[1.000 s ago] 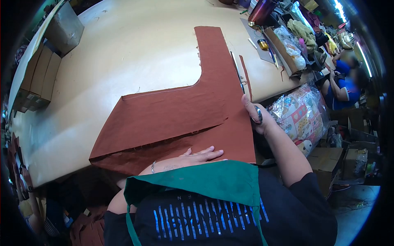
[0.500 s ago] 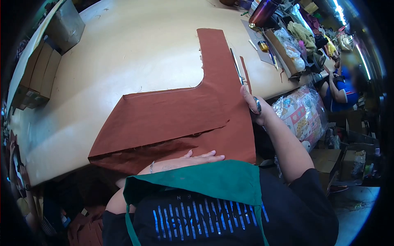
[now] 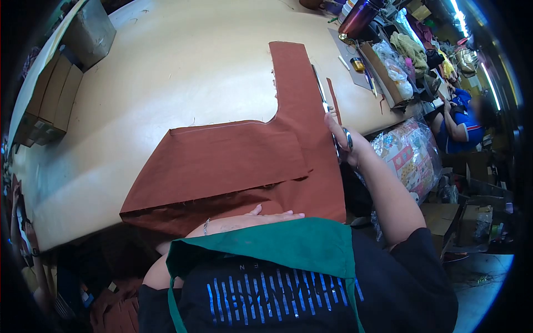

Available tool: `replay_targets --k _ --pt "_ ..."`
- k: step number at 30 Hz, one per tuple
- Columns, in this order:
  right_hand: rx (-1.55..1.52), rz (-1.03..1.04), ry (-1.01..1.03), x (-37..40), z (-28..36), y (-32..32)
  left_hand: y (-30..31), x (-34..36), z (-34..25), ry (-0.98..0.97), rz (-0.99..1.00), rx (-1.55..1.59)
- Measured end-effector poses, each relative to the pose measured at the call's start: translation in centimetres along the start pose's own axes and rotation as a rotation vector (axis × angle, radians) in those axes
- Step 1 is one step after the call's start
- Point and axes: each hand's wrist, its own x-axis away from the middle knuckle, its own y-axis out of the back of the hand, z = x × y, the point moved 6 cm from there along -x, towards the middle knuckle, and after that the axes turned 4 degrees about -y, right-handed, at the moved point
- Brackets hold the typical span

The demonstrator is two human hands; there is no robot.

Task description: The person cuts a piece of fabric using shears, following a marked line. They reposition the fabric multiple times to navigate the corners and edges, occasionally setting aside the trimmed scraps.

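A folded rust-brown piece of fabric (image 3: 239, 155) lies on the table, with a long narrow strip reaching away from me. Flat on its near edge rests my left hand (image 3: 261, 217), fingers stretched out; the apron partly hides it. My right hand (image 3: 345, 141) is closed on a pair of scissors (image 3: 320, 89) at the fabric's right edge. The blades point away from me along the strip's right side, and one handle ring shows near the thumb. A thin offcut strip (image 3: 333, 100) of the same colour lies just right of the blades.
Cardboard boxes (image 3: 54, 105) stand on the table (image 3: 139, 72) at the left. Far right are a dark tumbler (image 3: 358, 19), a small jar (image 3: 357, 65), pens and a box of plastic bags (image 3: 386, 72). A plastic-wrapped bundle (image 3: 408, 152) sits beyond the right edge. Another person (image 3: 463, 122) sits farther right.
The view has shifted slightly, so the fabric appears a little lower and to the right. Both hands hold nearly the same places; the scissors remain along the right edge.
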Motion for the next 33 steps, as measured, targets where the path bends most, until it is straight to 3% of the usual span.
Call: replay_targets --k 5,10,13,15,17,19,22,29,33 --pt "-0.176 -0.123 0.096 0.7 1.6 -1.1 -0.2 0.4 -0.4 -0.003 -0.004 -0.004" --pt "0.03 -0.141 0.047 -1.2 -0.4 0.5 0.4 0.8 -1.2 -0.018 -0.001 0.005" --pt "-0.003 -0.143 0.047 -1.2 -0.6 0.4 2.0 1.7 -3.8 -0.102 0.013 0.087" --pt "-0.012 -0.127 0.045 -0.9 -0.3 0.3 5.9 0.9 -6.1 -0.212 -0.112 0.021" --pt "-0.007 -0.122 0.051 -0.2 0.3 0.2 10.7 -1.8 -6.9 -0.198 -0.342 -0.438" --pt "-0.049 -0.082 0.1 -1.6 -0.1 0.5 14.9 -6.0 -4.9 -0.012 -0.485 -1.083" --pt "-0.003 -0.121 0.105 -1.2 0.4 0.6 17.7 -9.1 -0.5 0.149 -0.441 -1.22" --pt "0.327 -0.037 0.102 2.7 -2.1 0.4 10.2 -5.1 0.1 0.206 -0.574 -1.038" --pt "0.29 -0.001 0.115 4.6 -4.6 -0.9 6.4 -3.8 -1.4 0.346 -0.484 -1.122"
